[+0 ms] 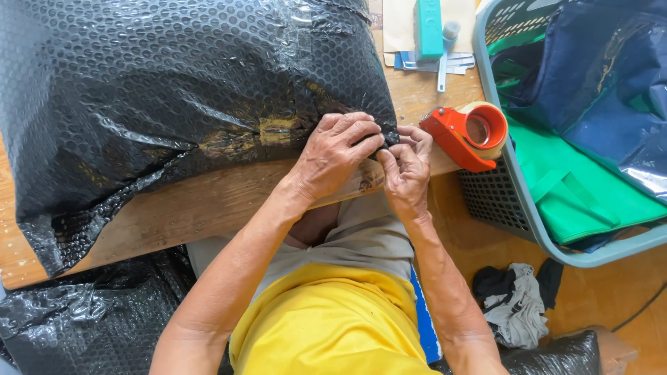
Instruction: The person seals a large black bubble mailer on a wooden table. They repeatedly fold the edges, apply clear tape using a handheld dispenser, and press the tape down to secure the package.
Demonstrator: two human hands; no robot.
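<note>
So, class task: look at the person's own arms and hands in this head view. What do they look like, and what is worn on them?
Both arms are bare from the elbow down: no sleeves, gloves, watch or rings show. The left hand and right hand are lean and veined, with creased knuckles and short nails on the fingers. The person wears a yellow top and beige shorts.

Both forearms extend forward and converge. Left hand [335,154] lies palm down, fingers [361,132] curled and pressing. Right hand [406,167] sits just beside it, fingers bent inward, pinching, knuckles up.
</note>
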